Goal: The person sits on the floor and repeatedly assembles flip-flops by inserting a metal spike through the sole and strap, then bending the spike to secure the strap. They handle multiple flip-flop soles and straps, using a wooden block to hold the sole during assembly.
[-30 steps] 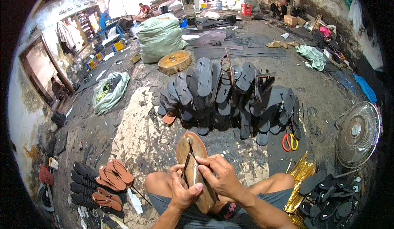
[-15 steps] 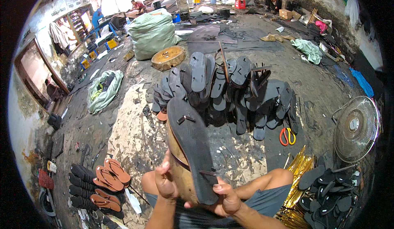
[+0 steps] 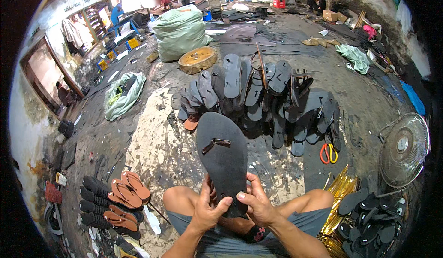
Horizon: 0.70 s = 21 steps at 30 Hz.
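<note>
Both hands hold up a black sandal sole (image 3: 221, 151) before my lap, its broad end pointing away. Short dark strap ends stick out of its face near the broad end. My left hand (image 3: 208, 208) grips the narrow end from the left, thumb near the edge. On the other side my right hand (image 3: 259, 201) presses its thumb onto the face, fingers behind. Whatever lies behind the sole is hidden. Beyond it spreads a heap of black sandal soles (image 3: 232, 75), several with strap ends showing. Scissors with red and yellow handles (image 3: 329, 153) lie right of the heap.
Brown sandals (image 3: 130, 191) and black ones lie at left. Gold strips (image 3: 339, 202), a pile of black sandal pieces (image 3: 369, 221) and a standing fan (image 3: 404, 149) are at right. Farther off are a round wood block (image 3: 198, 60), a stuffed pale-green sack (image 3: 180, 34) and other people.
The sole has turned to face me more squarely; the wooden last seen beneath it before no longer shows. My right hand has moved up along the edge. The view has shifted slightly.
</note>
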Each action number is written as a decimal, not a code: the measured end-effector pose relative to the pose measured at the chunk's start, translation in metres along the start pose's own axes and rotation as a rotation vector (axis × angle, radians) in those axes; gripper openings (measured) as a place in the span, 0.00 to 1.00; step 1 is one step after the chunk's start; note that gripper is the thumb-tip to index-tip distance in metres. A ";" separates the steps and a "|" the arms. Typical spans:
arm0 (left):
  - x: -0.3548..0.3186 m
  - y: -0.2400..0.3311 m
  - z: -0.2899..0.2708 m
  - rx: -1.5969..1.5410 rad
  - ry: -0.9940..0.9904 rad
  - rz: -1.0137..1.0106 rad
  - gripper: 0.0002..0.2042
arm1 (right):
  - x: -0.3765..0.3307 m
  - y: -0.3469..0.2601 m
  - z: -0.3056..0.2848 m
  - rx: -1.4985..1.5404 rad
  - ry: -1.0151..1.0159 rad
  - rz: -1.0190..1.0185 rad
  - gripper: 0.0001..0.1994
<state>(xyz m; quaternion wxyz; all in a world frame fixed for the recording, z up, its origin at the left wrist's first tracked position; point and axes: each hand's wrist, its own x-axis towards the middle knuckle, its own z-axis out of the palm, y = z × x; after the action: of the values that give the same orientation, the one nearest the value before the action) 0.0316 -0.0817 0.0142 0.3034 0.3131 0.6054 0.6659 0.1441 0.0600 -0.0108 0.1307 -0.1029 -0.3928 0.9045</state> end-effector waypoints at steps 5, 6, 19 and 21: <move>-0.007 0.008 -0.003 0.093 -0.099 -0.014 0.56 | 0.000 0.006 0.014 -0.247 0.126 -0.147 0.36; -0.006 0.010 -0.006 0.129 -0.114 -0.010 0.59 | -0.001 0.006 0.017 -0.307 0.149 -0.160 0.35; -0.015 -0.023 -0.043 -0.490 0.266 0.182 0.54 | 0.015 0.027 0.052 -0.830 -0.011 -0.381 0.60; -0.011 -0.044 -0.056 -0.558 0.308 0.203 0.55 | 0.015 0.026 0.062 -1.093 0.054 -0.538 0.56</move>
<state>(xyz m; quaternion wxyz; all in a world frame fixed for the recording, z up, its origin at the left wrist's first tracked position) -0.0045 -0.1213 -0.0340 0.2142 0.1724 0.4043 0.8723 0.1078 0.0048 0.0103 0.2929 -0.0751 -0.8090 0.5041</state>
